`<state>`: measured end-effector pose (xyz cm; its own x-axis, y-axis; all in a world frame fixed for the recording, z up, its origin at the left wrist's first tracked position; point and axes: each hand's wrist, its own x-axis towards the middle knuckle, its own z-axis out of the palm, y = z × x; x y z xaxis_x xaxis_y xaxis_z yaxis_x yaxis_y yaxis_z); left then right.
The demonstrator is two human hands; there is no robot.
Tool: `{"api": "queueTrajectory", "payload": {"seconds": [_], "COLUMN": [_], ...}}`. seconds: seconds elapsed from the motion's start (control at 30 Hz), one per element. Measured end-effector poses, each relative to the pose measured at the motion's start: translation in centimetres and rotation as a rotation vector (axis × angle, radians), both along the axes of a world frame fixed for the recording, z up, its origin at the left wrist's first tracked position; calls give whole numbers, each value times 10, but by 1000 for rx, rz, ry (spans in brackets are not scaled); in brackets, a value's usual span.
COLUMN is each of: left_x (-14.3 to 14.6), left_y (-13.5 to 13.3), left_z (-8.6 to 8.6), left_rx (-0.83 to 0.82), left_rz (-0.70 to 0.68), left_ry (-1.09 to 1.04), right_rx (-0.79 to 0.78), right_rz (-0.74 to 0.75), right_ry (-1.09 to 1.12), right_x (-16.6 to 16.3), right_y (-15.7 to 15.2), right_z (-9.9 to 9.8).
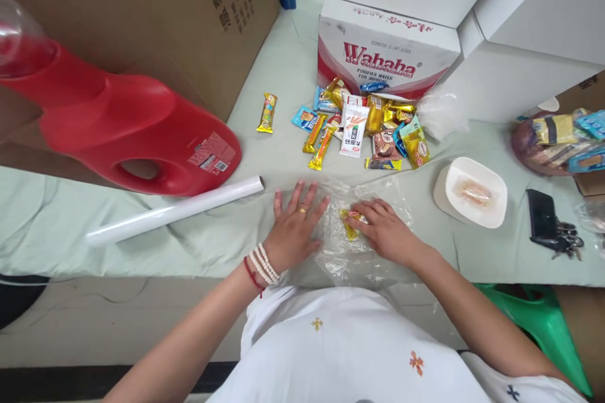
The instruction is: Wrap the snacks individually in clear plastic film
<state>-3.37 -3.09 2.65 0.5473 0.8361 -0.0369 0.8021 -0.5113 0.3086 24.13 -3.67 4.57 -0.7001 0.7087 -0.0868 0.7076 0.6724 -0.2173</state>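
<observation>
A clear plastic bag (335, 255) lies flat on the cloth in front of me. My left hand (292, 233) rests palm down at its left edge, fingers spread and holding nothing. On the bag is a small yellow snack packet (350, 227). The fingers of my right hand (390, 233) are closed together over this packet and cover part of it. Beyond the bag lies a loose heap of wrapped snacks (354, 129), in gold, blue, white and brown wrappers. One yellow snack bar (267, 113) lies apart, left of the heap.
A red detergent jug (189, 119) and a white roll (179, 211) lie on the left. Behind the snacks stands a Wahaha carton (387, 50). On the right are a white tub (444, 192) with a wrapped item, keys (567, 239), and a bowl of snacks (524, 145).
</observation>
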Motion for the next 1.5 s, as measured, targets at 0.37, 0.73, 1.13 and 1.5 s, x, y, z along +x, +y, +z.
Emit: {"api": "queueTrajectory", "payload": {"seconds": [0.37, 0.73, 1.13, 1.5], "left_x": [-17, -2, 9, -20], "left_y": [-24, -36, -44, -55], "left_z": [6, -6, -27, -17], "left_rx": [-166, -250, -124, -153], "left_rz": [-491, -404, -94, -417], "left_ry": [-221, -413, -421, -351], "right_rx": [-111, 10, 11, -117], "right_rz": [-83, -229, -165, -114], "right_ry": [199, 351, 60, 271], "right_x": [72, 72, 14, 75], "right_y": [-106, -56, -1, -96], "right_z": [-2, 20, 23, -5]}}
